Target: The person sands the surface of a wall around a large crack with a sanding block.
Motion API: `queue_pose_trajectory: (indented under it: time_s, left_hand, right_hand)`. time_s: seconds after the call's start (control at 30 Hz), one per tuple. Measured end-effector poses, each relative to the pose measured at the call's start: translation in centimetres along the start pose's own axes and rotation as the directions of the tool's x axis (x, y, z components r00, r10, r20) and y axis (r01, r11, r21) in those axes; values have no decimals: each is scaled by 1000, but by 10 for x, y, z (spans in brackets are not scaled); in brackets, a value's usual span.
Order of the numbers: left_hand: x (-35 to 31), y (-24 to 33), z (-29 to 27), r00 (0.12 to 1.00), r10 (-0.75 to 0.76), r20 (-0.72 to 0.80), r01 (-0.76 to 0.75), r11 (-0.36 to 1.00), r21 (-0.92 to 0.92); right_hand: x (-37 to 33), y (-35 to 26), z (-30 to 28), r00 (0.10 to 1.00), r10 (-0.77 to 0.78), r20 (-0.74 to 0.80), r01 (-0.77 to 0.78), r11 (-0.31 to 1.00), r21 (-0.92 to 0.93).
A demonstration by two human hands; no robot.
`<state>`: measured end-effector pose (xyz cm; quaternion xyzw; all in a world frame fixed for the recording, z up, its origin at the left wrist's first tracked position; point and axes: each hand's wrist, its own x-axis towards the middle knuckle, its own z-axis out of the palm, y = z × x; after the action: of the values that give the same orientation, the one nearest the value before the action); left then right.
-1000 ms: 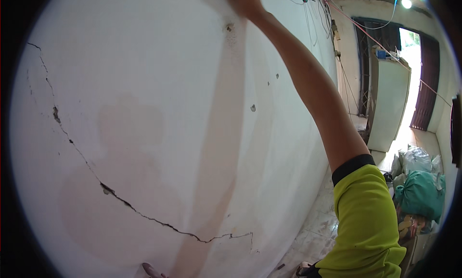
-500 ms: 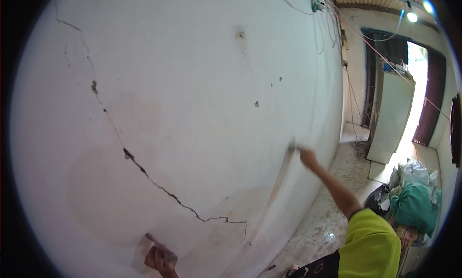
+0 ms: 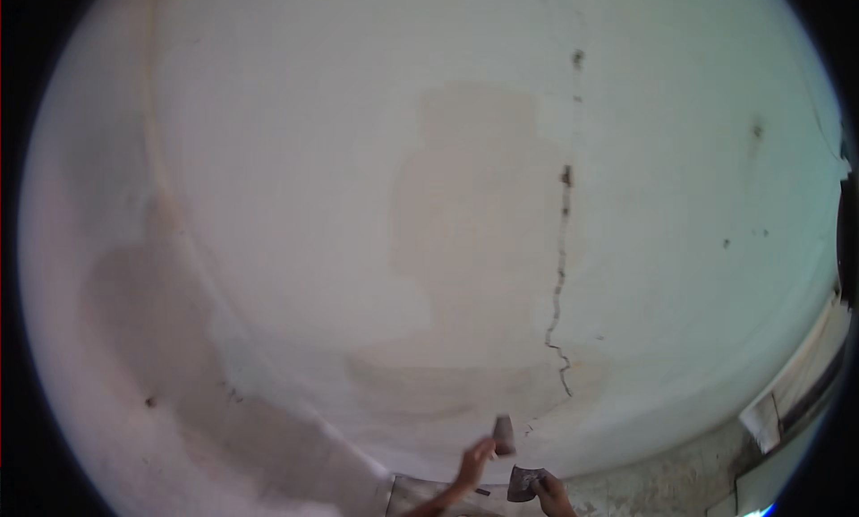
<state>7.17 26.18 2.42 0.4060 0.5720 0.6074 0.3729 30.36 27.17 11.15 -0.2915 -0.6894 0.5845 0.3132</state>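
Low in the head view, my left hand [image 3: 477,458] is closed on a grey scraper [image 3: 504,435], its wide blade pointing up and blurred by motion. Just to the right, my right hand [image 3: 553,495] grips a dark, wide-bladed scraper [image 3: 523,483], whose blade points left. The two blades are close together but appear apart. Both handles are mostly hidden by my fingers. Behind them stands a pale wall [image 3: 313,204], with a jagged crack [image 3: 561,275] running down it above my hands.
A wall corner [image 3: 210,284] curves down on the left, and a second wall face [image 3: 98,374] with a small hole lies beyond it. My shadow [image 3: 483,213] falls on the wall. Tiled floor [image 3: 420,495] shows at the bottom, with a white piece [image 3: 762,423] at lower right.
My view has swung left, so the doorway and bags are gone and the crack now sits right of centre. My hands, wide apart before, have come together low down.
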Motion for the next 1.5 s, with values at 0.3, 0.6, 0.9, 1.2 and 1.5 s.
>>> queue_pose_trajectory:
  time_s: [0.3,0.6,0.9,1.2,1.5]
  left_hand:
    - [-106,10,-17,979,-182,90,202,852,-483]
    - [-138,12,-95,895,-445,20,338,649,-682]
    - [-194,15,-117,896,-444,-31,254,567,-784]
    - [-186,25,-131,915,-403,-30,241,603,-760]
    - [-153,50,-172,903,-382,-197,95,624,-775]
  right_hand:
    - [59,51,28,854,210,476,-280,957,80]
    - [69,36,124,815,162,557,-209,978,22]
    - [82,45,156,470,303,829,-768,604,215]
    - [64,25,178,633,293,716,-674,663,325]
    - [81,47,139,984,127,128,-179,592,786]
